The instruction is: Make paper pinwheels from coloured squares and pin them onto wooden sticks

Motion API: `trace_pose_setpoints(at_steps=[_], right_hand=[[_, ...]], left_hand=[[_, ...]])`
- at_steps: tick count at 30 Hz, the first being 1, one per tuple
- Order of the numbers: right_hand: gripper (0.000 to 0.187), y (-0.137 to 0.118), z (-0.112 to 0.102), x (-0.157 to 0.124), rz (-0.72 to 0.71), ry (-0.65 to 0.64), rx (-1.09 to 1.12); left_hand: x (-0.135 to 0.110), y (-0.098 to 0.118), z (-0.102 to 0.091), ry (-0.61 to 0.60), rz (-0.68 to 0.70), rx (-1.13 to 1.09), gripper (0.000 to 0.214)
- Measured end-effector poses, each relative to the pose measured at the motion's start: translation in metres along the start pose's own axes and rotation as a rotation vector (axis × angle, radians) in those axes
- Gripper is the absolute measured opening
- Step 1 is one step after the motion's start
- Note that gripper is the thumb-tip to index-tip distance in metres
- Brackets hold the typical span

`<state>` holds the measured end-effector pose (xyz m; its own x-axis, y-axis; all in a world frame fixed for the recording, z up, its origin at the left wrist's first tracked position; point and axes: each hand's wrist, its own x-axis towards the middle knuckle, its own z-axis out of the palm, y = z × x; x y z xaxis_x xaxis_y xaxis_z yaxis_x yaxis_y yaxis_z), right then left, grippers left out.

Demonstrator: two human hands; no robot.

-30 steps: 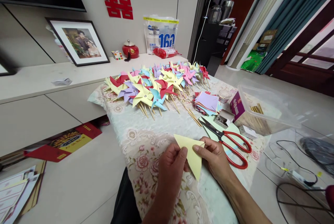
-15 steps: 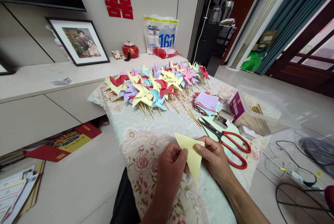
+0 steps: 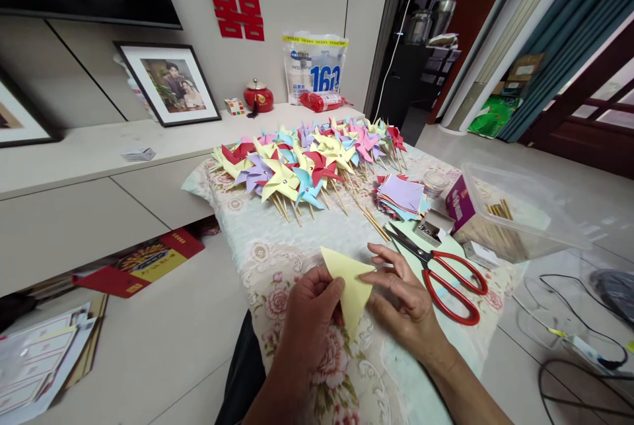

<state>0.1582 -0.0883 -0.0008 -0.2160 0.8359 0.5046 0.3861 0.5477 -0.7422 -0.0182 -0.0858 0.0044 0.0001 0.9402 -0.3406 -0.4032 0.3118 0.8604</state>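
Observation:
Between thumb and fingers, my left hand (image 3: 316,303) pinches a yellow sheet of paper (image 3: 352,283), folded into a triangle, above the flowered tablecloth. My right hand (image 3: 403,299) is at the paper's right edge with its fingers spread, a fingertip by the right corner. To the right lie large scissors (image 3: 436,273) with red handles, blades partly open, on a pale green sheet (image 3: 403,247). Farther back, a stack of coloured paper squares (image 3: 401,194) sits beside a small open box (image 3: 434,227) of metal pins. Many paper pinwheels (image 3: 307,167) on sticks cover the far part of the table.
A clear plastic bin (image 3: 525,214) holding wooden sticks stands at the table's right. Loose sticks (image 3: 374,222) lie beside the pinwheels, and a small white box (image 3: 481,255) is near the scissors. Cables (image 3: 569,372) and a power strip (image 3: 594,352) lie on the floor at right.
My right hand has let go of the paper's right corner and spread its fingers. The left hand still holds the paper, now slightly farther left. The camera view has shifted a little left.

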Motion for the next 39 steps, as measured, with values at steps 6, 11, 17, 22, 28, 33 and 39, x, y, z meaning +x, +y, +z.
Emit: trace_pose_setpoints(at_steps=[6, 11, 17, 22, 28, 33, 39], right_hand=[[0.013, -0.002, -0.001, 0.003, -0.013, -0.02, -0.031], [0.024, -0.003, -0.001, 0.003, -0.037, -0.021, -0.003], [0.011, -0.006, -0.001, 0.004, -0.018, -0.044, -0.027], [0.008, -0.009, -0.002, 0.007, 0.069, -0.063, 0.05], [0.012, -0.007, 0.0, 0.006, 0.23, -0.081, 0.168], [0.014, -0.006, 0.0, 0.006, 0.297, -0.059, 0.236], [0.017, -0.007, 0.002, 0.008, 0.326, -0.041, 0.268]], left_hand=[[0.001, 0.002, 0.0, -0.037, -0.066, 0.013, 0.023], [-0.001, 0.003, 0.0, -0.082, -0.081, 0.075, 0.02], [-0.001, 0.001, 0.001, -0.089, -0.074, 0.095, 0.02], [-0.003, 0.003, 0.001, -0.11, -0.067, 0.167, 0.02], [-0.01, 0.005, 0.001, -0.108, 0.016, 0.272, 0.03], [-0.012, -0.005, 0.0, -0.098, 0.068, 0.286, 0.023], [-0.009, -0.017, 0.0, -0.088, 0.111, 0.266, 0.015]])
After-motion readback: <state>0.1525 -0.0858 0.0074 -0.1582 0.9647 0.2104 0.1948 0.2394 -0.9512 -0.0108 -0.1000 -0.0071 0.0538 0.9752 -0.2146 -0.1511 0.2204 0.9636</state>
